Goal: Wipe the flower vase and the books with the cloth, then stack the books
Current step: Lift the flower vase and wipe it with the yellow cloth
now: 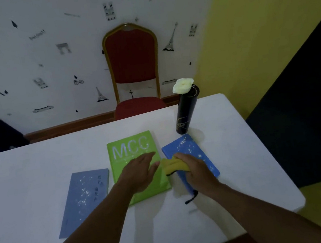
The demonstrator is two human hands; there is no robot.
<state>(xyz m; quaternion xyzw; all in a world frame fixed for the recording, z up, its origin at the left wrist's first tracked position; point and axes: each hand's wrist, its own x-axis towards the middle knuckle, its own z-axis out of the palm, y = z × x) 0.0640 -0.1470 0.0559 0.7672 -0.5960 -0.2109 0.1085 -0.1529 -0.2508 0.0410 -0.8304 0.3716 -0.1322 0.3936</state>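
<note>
A white table (40, 179) fills the lower view, with a red chair (132, 63) beyond its far edge at twelve o'clock. Three books lie flat in a row: a grey-blue book (84, 202) at nine o'clock, a green book (133, 156) in the centre, and a blue book (192, 149) at three o'clock. A black flower vase (187, 111) stands upright at one o'clock, just behind the blue book, with a white flower (182, 86) in its mouth. Both forearms reach in from six o'clock. The left hand (138, 173) lies palm down on the green book, fingers straight and spread slightly, gripping nothing. The right hand (195, 168) is curled around a bunched yellow cloth (172, 166), pressing it on the blue book's near left edge.
</note>
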